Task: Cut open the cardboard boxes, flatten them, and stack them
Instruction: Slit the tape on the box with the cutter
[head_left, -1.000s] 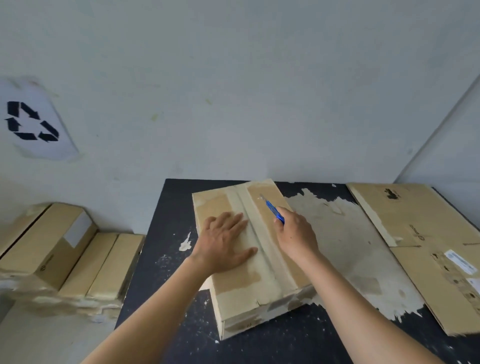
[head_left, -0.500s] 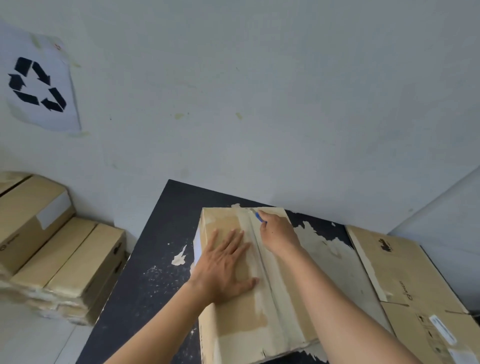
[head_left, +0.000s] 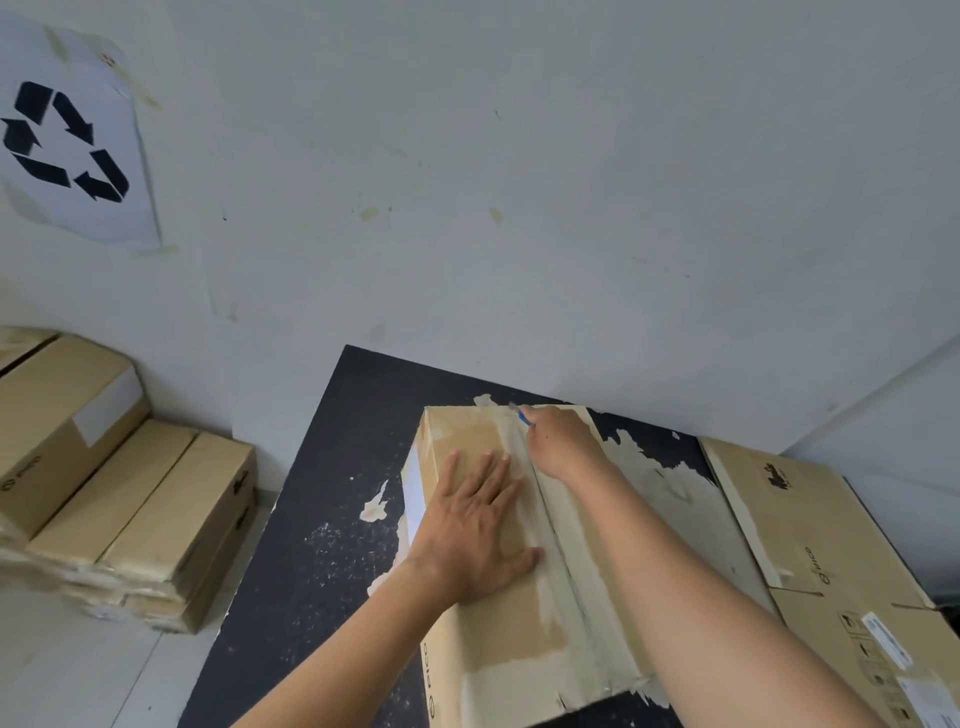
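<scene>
A closed cardboard box (head_left: 483, 649) with worn tape along its middle seam lies on the dark table (head_left: 322, 493). My left hand (head_left: 478, 525) presses flat on the box's top, left of the seam, fingers spread. My right hand (head_left: 558, 439) grips a blue box cutter (head_left: 522, 415) at the far end of the taped seam, its blade tip at the box's far edge. Most of the cutter is hidden inside my fist.
Flattened cardboard (head_left: 831, 561) lies stacked on the table's right side. Several closed boxes (head_left: 119, 488) sit on the floor at the left against the wall. A recycling sign (head_left: 67, 140) hangs on the wall. The wall stands just behind the table.
My right hand has carried the cutter along the seam away from me to the box's far edge. The view has tilted up and closer. My left hand stays pressed on the box.
</scene>
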